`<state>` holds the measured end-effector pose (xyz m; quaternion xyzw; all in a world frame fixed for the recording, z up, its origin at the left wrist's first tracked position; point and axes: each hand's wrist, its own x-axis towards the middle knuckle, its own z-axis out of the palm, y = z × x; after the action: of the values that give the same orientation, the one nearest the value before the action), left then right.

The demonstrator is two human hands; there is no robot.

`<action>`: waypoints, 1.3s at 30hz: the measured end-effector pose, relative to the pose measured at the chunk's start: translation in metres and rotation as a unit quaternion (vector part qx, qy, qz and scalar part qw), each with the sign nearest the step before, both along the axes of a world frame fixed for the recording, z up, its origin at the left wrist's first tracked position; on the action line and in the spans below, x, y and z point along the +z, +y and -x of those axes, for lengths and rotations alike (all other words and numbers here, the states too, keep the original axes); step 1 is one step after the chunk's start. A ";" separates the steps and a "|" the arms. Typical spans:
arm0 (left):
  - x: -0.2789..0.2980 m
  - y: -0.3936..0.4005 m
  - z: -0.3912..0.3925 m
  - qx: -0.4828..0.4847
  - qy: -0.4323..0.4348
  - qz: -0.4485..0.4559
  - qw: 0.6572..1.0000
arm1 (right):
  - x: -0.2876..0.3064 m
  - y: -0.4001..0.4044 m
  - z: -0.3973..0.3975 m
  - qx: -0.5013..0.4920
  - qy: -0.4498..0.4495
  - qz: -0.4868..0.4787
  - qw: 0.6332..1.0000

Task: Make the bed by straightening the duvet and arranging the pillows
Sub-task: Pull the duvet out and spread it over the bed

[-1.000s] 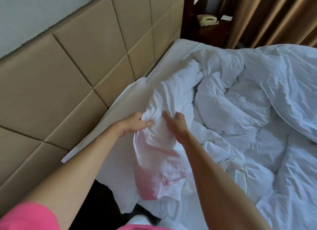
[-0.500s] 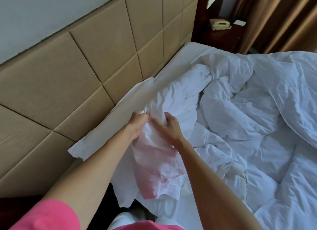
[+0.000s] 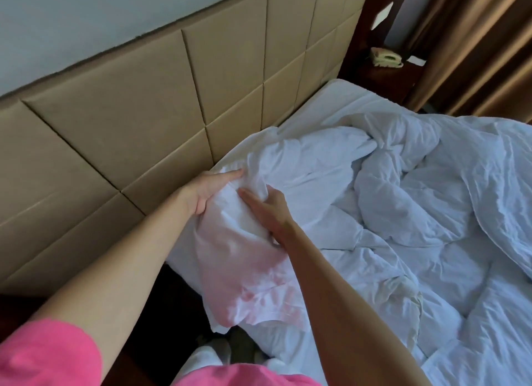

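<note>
Gripping crumpled white duvet (image 3: 403, 213), both hands' fingers (image 3: 230, 174) clamped; tan padded headboard (image 3: 144, 112), brown curtains (image 3: 475, 54) behind.

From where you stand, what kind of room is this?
Probably a hotel bedroom: a padded tan headboard runs along the wall, a corded telephone sits on the dark nightstand, and heavy brown curtains hang beyond the bed.
</note>
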<state>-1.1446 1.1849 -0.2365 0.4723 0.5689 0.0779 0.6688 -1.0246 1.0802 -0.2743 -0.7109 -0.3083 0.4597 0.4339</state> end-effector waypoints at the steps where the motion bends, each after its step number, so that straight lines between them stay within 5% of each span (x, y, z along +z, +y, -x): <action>1: 0.000 0.008 0.015 -0.007 0.002 -0.004 1.000 | 0.003 0.008 0.013 0.010 -0.006 -0.006 1.000; 13: -0.012 0.094 0.191 -0.075 0.078 -0.053 0.993 | -0.006 0.086 0.159 0.103 -0.040 -0.002 0.994; 17: -0.035 0.095 0.207 -0.077 0.090 -0.033 0.992 | -0.022 0.086 0.163 0.201 0.031 0.030 0.979; 22: -0.067 0.082 0.197 -0.035 0.189 -0.132 0.972 | -0.048 0.087 0.151 0.186 0.139 0.126 0.965; 35: -0.102 0.039 0.161 -0.123 0.289 -0.150 0.937 | -0.070 0.096 0.055 0.277 -0.184 0.132 0.934; 39: -0.098 0.038 0.125 -0.123 0.282 -0.165 0.937 | -0.075 0.103 0.016 0.291 -0.222 0.124 0.922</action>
<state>-1.2701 1.2232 -0.3346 0.6449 0.6504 -0.0488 0.3984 -1.0404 1.1837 -0.3494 -0.7215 -0.5308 0.4307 0.1101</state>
